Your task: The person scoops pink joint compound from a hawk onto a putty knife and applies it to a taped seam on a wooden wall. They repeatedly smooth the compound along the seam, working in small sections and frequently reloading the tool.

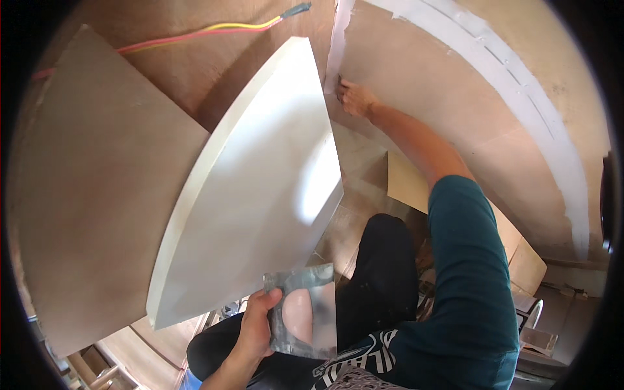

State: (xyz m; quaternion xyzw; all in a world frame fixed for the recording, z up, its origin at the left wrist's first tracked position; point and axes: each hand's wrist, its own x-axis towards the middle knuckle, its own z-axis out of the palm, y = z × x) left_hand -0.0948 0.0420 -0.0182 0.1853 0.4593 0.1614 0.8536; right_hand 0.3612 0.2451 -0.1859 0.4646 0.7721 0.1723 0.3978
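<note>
My left hand (pixel 255 325) grips the edge of a square, smeared grey plate (pixel 325 315), held low in front of my lap. A smooth mound of pinkish putty (pixel 298 315) sits on it. With the arm stretched far forward, my right hand (pixel 356 99) is at the corner seam, its fingers closed against the wood. Whatever they hold, if anything, is too small to make out. A strip of pale filler (pixel 337 49) runs up the seam above that hand. Another wide pale filler band (pixel 513 75) curves across the brown panel (pixel 429 78) on the right.
A large white curved panel (pixel 260 175) stands to the left of my right arm, in front of a brown wooden board (pixel 110 195). Red and yellow wires (pixel 227 27) stick out above it. A yellowish board (pixel 404 182) leans beneath my right arm. A white bucket (pixel 530 312) stands at lower right.
</note>
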